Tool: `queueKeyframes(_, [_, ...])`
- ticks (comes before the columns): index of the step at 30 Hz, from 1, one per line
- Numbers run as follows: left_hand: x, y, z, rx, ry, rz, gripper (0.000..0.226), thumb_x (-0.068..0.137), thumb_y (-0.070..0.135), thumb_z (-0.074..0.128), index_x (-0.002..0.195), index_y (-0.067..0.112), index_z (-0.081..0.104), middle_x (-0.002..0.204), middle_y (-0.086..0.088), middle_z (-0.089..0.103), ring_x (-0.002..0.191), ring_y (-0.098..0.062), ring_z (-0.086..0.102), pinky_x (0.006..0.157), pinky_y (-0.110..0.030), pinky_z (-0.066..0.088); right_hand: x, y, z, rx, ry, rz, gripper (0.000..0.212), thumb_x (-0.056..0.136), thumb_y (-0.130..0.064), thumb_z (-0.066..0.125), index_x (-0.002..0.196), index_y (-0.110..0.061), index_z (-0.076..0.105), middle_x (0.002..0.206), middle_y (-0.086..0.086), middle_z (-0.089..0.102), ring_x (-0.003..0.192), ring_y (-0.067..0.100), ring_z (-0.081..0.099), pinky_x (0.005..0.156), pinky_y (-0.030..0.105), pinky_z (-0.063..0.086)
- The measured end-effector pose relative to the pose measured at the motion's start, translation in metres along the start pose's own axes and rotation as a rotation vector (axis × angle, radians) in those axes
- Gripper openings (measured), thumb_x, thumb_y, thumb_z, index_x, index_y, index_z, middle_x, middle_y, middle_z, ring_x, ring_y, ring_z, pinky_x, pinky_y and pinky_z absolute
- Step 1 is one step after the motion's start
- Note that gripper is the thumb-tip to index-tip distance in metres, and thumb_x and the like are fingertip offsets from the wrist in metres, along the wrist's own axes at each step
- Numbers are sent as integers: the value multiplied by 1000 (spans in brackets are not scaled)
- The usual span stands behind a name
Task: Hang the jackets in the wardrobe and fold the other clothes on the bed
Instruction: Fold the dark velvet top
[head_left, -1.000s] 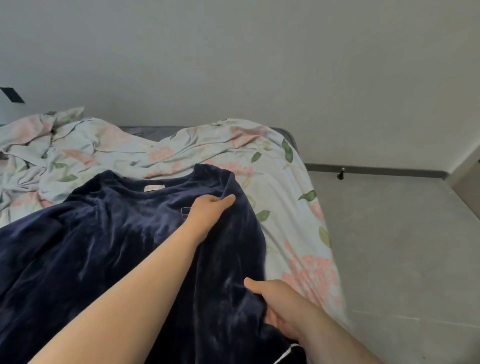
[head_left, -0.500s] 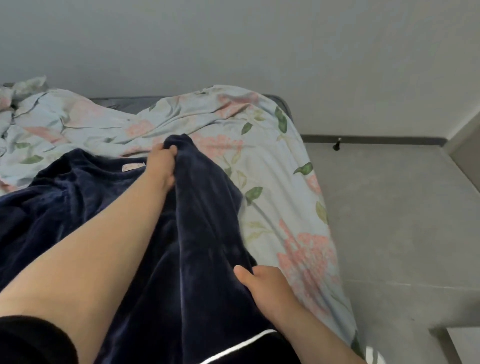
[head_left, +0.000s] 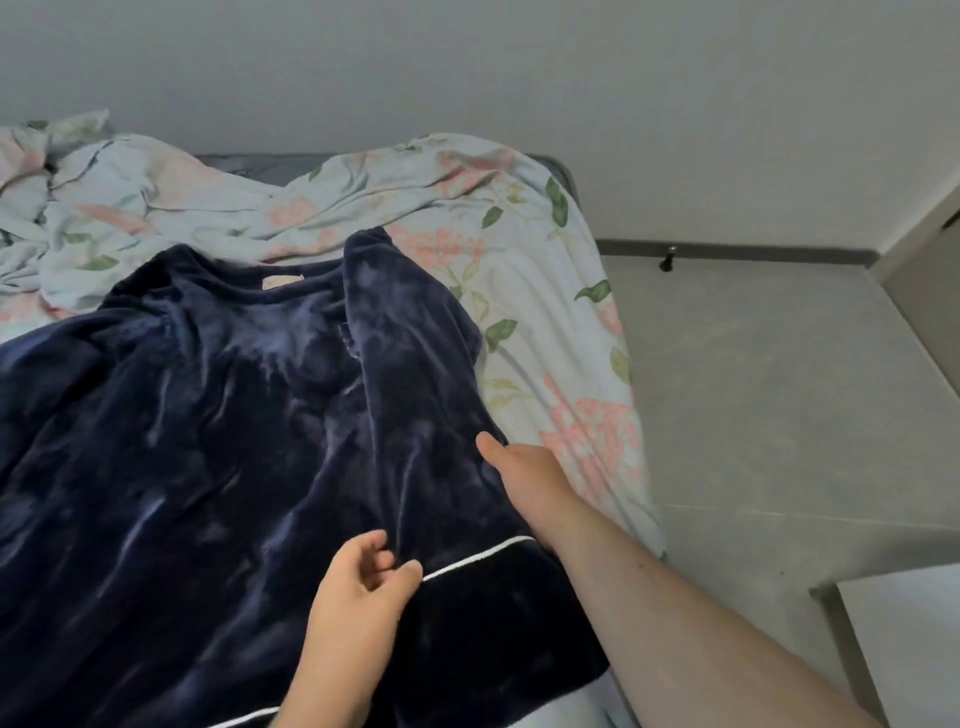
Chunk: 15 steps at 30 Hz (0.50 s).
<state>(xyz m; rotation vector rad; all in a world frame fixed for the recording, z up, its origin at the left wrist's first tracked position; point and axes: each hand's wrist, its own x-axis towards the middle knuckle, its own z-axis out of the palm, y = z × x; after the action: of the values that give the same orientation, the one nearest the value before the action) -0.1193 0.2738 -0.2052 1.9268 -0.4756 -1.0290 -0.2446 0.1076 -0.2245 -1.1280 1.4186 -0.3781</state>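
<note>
A navy velvet top (head_left: 218, 415) with white piping lies spread on the bed, collar towards the wall. Its right sleeve is folded inwards over the body. My right hand (head_left: 524, 483) grips the top's right edge, thumb on top and fingers hidden under the fabric. My left hand (head_left: 363, 587) is at the near end of the folded sleeve, by the white piping, and pinches a fold of the fabric between thumb and curled fingers.
A crumpled floral sheet (head_left: 540, 291) covers the bed and hangs over its right edge. Grey floor (head_left: 779, 415) lies to the right. A white furniture corner (head_left: 904, 634) stands at the lower right. The wall runs behind the bed.
My left hand has let go of the shoulder near the collar and come back to the near end of the sleeve. The sleeve now lies folded over the body. My right hand keeps its hold.
</note>
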Motion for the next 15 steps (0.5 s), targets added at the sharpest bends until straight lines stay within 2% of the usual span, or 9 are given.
queueKeyframes(2, [-26, -12, -7, 204, 0, 13, 24, 78, 26, 79, 98, 28, 65, 83, 4, 72, 77, -4, 66, 73, -26, 49, -10, 0, -5, 141, -75, 54, 41, 87, -54, 64, 81, -14, 72, 90, 8, 74, 84, 22, 70, 79, 32, 55])
queueKeyframes(4, [-37, -10, -12, 325, -67, 70, 18, 77, 34, 78, 90, 30, 66, 81, 9, 72, 73, -3, 67, 72, -29, 51, -27, 6, -13, 297, -198, 24, 38, 88, -48, 65, 98, -13, 74, 102, 7, 76, 96, 23, 72, 93, 39, 54])
queueKeyframes(5, [-38, -9, -13, 341, -111, 84, 17, 77, 33, 78, 88, 31, 66, 81, 12, 72, 72, -2, 67, 71, -28, 51, -37, 13, -19, 309, -243, -14, 39, 86, -46, 67, 102, -12, 74, 105, 7, 76, 100, 24, 71, 95, 39, 53])
queueKeyframes(8, [-37, -13, -17, 295, -197, 77, 14, 85, 17, 72, 90, 26, 62, 81, 16, 72, 72, -1, 68, 68, -26, 52, -73, 35, -40, 209, -263, -98, 29, 75, -35, 74, 97, -15, 75, 101, 8, 76, 94, 24, 73, 85, 38, 57])
queueKeyframes(10, [-37, -17, -19, 110, -266, -7, 15, 91, 7, 63, 99, 20, 61, 91, 3, 74, 83, -15, 72, 73, -34, 56, -92, 50, -51, 140, -226, -141, 21, 73, -28, 75, 91, -17, 75, 96, 8, 76, 88, 26, 74, 81, 39, 58])
queueKeyframes(12, [-44, -24, -17, 34, -299, -38, 18, 92, 1, 59, 102, 16, 60, 94, -6, 74, 86, -25, 72, 72, -36, 56, -104, 56, -54, 41, -117, -193, 3, 80, -25, 74, 77, -26, 73, 78, -6, 74, 73, 13, 71, 67, 26, 57])
queueKeyframes(13, [-46, -29, -13, 84, -266, -12, 17, 91, 2, 61, 99, 17, 60, 92, -7, 73, 85, -25, 71, 70, -33, 55, -105, 61, -52, -39, -32, -224, 18, 84, -25, 72, 67, -30, 68, 66, -12, 67, 60, 3, 62, 57, 15, 48])
queueKeyframes(14, [-48, -34, -7, 151, -201, 15, 17, 89, 5, 64, 95, 21, 60, 89, -7, 72, 83, -22, 70, 68, -27, 52, -108, 60, -49, -102, 54, -264, 26, 87, -28, 70, 62, -30, 62, 62, -14, 58, 54, 1, 53, 53, 12, 41])
queueKeyframes(15, [-50, -37, -1, 232, -136, 53, 17, 87, 9, 67, 91, 24, 59, 86, -5, 70, 81, -20, 67, 65, -24, 48, -109, 65, -46, -97, 72, -253, 24, 87, -33, 70, 66, -30, 59, 66, -14, 56, 54, 1, 52, 52, 11, 40])
